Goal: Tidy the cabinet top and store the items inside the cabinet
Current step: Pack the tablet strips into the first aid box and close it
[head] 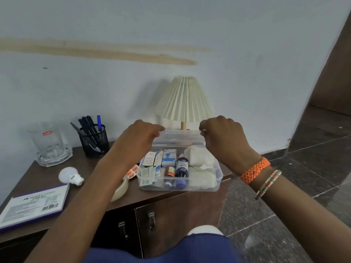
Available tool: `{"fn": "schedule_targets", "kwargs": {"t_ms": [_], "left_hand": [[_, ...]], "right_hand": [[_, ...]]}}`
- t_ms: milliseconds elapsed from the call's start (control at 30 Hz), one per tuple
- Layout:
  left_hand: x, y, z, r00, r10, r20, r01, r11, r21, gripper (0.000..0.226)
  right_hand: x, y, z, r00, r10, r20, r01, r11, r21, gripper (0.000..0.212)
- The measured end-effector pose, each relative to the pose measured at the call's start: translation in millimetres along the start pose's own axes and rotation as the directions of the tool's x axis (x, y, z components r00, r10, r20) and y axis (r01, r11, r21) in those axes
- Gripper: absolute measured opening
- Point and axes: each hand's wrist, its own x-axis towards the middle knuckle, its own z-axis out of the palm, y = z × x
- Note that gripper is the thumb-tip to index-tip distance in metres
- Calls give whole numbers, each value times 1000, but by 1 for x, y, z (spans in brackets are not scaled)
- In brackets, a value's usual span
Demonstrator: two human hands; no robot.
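Note:
A clear plastic box (218,182) stands on the brown cabinet top (47,175) near its right edge. It holds small medicine cartons, a dark iodine bottle (182,168), a small brown bottle and white gauze. Its transparent lid (180,136) stands raised at the back. My left hand (141,136) pinches the lid's left corner and my right hand (224,137) pinches its right corner. An orange blister pack (133,171) and a roll of tape (121,188) lie just left of the box, partly hidden by my left forearm.
A pleated lamp (183,101) stands behind the box against the wall. To the left are a mesh pen holder (94,141), a glass jug on a glass dish (48,143), a white bulb (70,176) and a purple-edged notepad (32,205). Two cabinet doors with handles (151,221) are below.

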Motion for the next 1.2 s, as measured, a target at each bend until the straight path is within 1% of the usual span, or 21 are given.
{"fn": "schedule_targets", "kwargs": {"t_ms": [67, 100, 167, 200, 267, 300, 333, 400, 467, 533, 600, 633, 700, 833, 900, 967, 1133, 1200], "left_hand": [[6, -3, -2, 991, -14, -135, 4, 998, -70, 36], [7, -6, -1, 984, -10, -178, -6, 996, -92, 40], [5, -12, 7, 981, -2, -195, -13, 997, -76, 58], [2, -15, 14, 982, -8, -191, -2, 999, -51, 70], [-7, -20, 31, 974, -7, -225, 6, 1000, -4, 94], [-11, -22, 39, 974, 3, -227, 3, 1000, 27, 102], [-14, -23, 48, 980, 1, -200, 11, 998, 62, 105], [-19, -30, 66, 997, -42, -59, 49, 991, 125, 103], [-23, -36, 79, 996, -40, 84, 21, 976, 216, 86], [-24, -41, 84, 984, -39, 176, -17, 953, 303, 64], [-22, -42, 85, 968, -57, 243, -39, 927, 373, 58], [-21, -42, 86, 963, -55, 265, -55, 919, 391, 59], [-20, -43, 86, 954, -46, 296, -72, 924, 375, 62], [-16, -46, 84, 914, -37, 404, -73, 965, 252, 60], [-15, -45, 83, 896, -16, 443, -78, 978, 193, 62], [-15, -45, 84, 883, -18, 470, -72, 982, 173, 67], [-16, -43, 84, 889, -39, 457, -46, 984, 174, 72], [-17, -42, 83, 898, -43, 437, -35, 985, 168, 71]], "right_hand": [[14, 3, 3, 999, 6, -53, -6, 1000, -11, 18], [21, 5, 4, 997, 6, -83, -7, 1000, -6, 19], [34, 7, 8, 992, 12, -127, -10, 1000, 13, 19], [40, 7, 10, 989, 19, -145, -15, 1000, 27, 18], [53, 9, 12, 983, 42, -181, -31, 997, 64, 18], [60, 9, 13, 978, 60, -198, -44, 996, 82, 18], [66, 9, 14, 974, 75, -212, -56, 994, 92, 18], [75, 8, 17, 971, 84, -223, -69, 995, 74, 17], [83, 7, 21, 969, 85, -230, -75, 996, 49, 16], [87, 7, 24, 967, 79, -244, -77, 997, 18, 14], [91, 6, 26, 964, 80, -253, -85, 996, -11, 14], [92, 5, 27, 965, 78, -252, -87, 996, -26, 14], [93, 3, 27, 966, 75, -246, -91, 994, -54, 15], [94, 1, 31, 964, 101, -247, -133, 984, -114, 20], [95, 4, 36, 962, 124, -245, -155, 981, -113, 22], [95, 8, 43, 960, 146, -239, -172, 981, -91, 25], [94, 15, 60, 960, 132, -247, -158, 983, -89, 34], [93, 18, 66, 974, 120, -194, -141, 985, -96, 42]]}}
